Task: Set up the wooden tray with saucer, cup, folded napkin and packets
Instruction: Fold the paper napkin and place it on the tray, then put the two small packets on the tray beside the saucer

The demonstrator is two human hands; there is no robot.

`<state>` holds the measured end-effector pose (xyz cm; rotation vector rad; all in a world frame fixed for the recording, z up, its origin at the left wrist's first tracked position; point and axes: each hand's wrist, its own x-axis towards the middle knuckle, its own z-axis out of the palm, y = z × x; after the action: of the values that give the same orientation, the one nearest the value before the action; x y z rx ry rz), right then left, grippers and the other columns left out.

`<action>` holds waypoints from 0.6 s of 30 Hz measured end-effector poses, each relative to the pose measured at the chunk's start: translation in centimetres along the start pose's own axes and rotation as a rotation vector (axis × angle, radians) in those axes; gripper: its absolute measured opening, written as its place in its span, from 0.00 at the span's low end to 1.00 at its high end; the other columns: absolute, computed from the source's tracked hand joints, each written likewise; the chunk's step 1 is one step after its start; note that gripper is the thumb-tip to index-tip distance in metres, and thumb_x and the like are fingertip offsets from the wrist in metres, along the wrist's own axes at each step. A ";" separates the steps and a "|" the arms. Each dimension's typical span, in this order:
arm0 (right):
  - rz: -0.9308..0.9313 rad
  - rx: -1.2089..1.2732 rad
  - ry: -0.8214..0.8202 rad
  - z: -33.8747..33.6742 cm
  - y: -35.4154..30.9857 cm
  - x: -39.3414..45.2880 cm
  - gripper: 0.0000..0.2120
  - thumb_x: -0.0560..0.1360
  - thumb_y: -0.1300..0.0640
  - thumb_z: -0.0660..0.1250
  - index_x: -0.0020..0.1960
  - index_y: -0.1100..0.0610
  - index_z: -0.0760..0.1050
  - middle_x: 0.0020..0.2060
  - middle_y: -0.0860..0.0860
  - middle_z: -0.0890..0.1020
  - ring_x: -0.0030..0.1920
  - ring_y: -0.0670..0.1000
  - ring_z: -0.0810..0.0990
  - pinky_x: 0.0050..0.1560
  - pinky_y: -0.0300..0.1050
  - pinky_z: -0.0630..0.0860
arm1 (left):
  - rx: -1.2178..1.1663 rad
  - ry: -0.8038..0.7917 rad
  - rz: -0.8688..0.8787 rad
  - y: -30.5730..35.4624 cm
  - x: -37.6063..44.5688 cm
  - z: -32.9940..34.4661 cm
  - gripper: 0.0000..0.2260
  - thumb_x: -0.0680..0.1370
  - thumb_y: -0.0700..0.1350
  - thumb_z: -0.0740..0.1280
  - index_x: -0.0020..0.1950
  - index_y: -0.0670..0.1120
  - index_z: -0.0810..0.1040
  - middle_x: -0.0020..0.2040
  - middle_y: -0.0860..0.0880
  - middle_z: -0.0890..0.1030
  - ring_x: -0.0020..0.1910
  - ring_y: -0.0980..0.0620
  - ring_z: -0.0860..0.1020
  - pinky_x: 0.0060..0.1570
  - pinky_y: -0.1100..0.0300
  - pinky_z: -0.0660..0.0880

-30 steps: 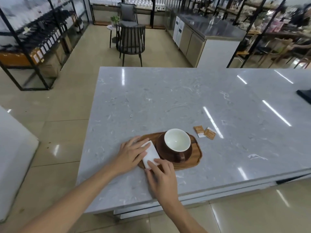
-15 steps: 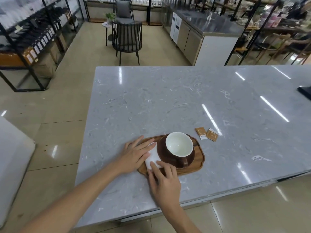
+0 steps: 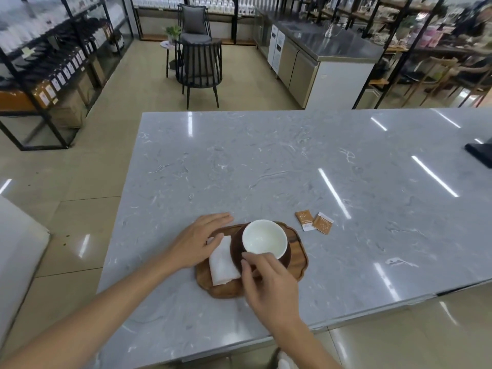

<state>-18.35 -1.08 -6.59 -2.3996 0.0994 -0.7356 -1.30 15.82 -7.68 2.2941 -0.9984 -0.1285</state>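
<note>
A wooden tray point(image 3: 299, 265) lies near the counter's front edge. On it a dark brown saucer point(image 3: 287, 258) carries a cup point(image 3: 265, 239), white inside and brown outside. A folded white napkin point(image 3: 222, 263) lies on the tray's left part, beside the saucer. My left hand point(image 3: 198, 242) rests flat with spread fingers on the napkin's far end and the tray's left rim. My right hand point(image 3: 269, 284) pinches thumb and forefinger at the cup's near side, hiding the handle. Two orange packets point(image 3: 314, 222) lie on the counter just right of the tray.
The grey marble counter point(image 3: 266, 161) stretches far and right. A dark flat object point(image 3: 480, 153) sits at its right edge. Beyond the counter stand black chairs point(image 3: 198, 62), a steel cabinet unit point(image 3: 319, 54) and shelving along the left.
My right hand has left the napkin's near end and moved right to the cup's near side. My left hand has slid up toward the napkin's far end. The napkin lies uncovered.
</note>
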 end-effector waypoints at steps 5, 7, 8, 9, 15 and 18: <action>0.166 0.016 0.056 -5.2 5.3 5.6 0.05 0.77 0.53 0.67 0.51 0.46 0.81 0.43 0.41 0.84 0.36 0.42 0.80 0.34 0.36 0.77 | -0.156 0.033 -0.122 2.5 5.8 0.6 0.15 0.81 0.41 0.65 0.67 0.50 0.78 0.66 0.53 0.79 0.63 0.56 0.77 0.64 0.57 0.74; 0.225 0.018 0.039 -6.6 8.5 7.6 0.04 0.77 0.54 0.69 0.50 0.47 0.81 0.42 0.40 0.84 0.37 0.43 0.82 0.35 0.43 0.80 | -0.224 0.016 -0.183 3.5 8.2 1.3 0.14 0.82 0.42 0.65 0.67 0.50 0.78 0.63 0.53 0.81 0.59 0.57 0.78 0.60 0.60 0.76; 0.242 -0.001 0.026 -7.2 10.2 8.4 0.04 0.77 0.55 0.69 0.49 0.47 0.81 0.42 0.40 0.84 0.37 0.43 0.82 0.36 0.44 0.80 | -0.254 -0.006 -0.214 4.0 9.4 1.8 0.14 0.82 0.42 0.65 0.66 0.50 0.78 0.62 0.53 0.81 0.58 0.56 0.79 0.59 0.61 0.75; 0.262 -0.029 0.003 -7.6 12.0 9.3 0.04 0.77 0.55 0.69 0.49 0.47 0.81 0.42 0.41 0.84 0.37 0.43 0.81 0.36 0.44 0.80 | -0.278 -0.033 -0.243 4.5 10.6 2.3 0.13 0.82 0.43 0.65 0.66 0.51 0.78 0.61 0.53 0.82 0.57 0.56 0.79 0.58 0.62 0.75; 0.452 -0.152 -0.329 -7.4 20.8 13.3 0.14 0.78 0.47 0.67 0.61 0.51 0.79 0.54 0.49 0.83 0.50 0.51 0.83 0.48 0.48 0.79 | -0.282 -0.195 -0.363 7.2 17.2 5.4 0.15 0.79 0.43 0.70 0.66 0.48 0.77 0.61 0.48 0.81 0.54 0.51 0.81 0.57 0.61 0.76; 0.456 -0.168 -0.440 -6.2 22.2 14.5 0.19 0.76 0.39 0.66 0.61 0.49 0.78 0.55 0.47 0.81 0.52 0.50 0.82 0.49 0.48 0.79 | -0.278 -0.296 -0.435 7.9 19.6 7.2 0.18 0.78 0.43 0.71 0.68 0.48 0.76 0.62 0.49 0.80 0.57 0.49 0.80 0.60 0.55 0.77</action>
<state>-7.14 -25.81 -8.45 -2.5020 0.5202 0.0141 5.30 -5.48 -5.85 2.2321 -0.5550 -0.7560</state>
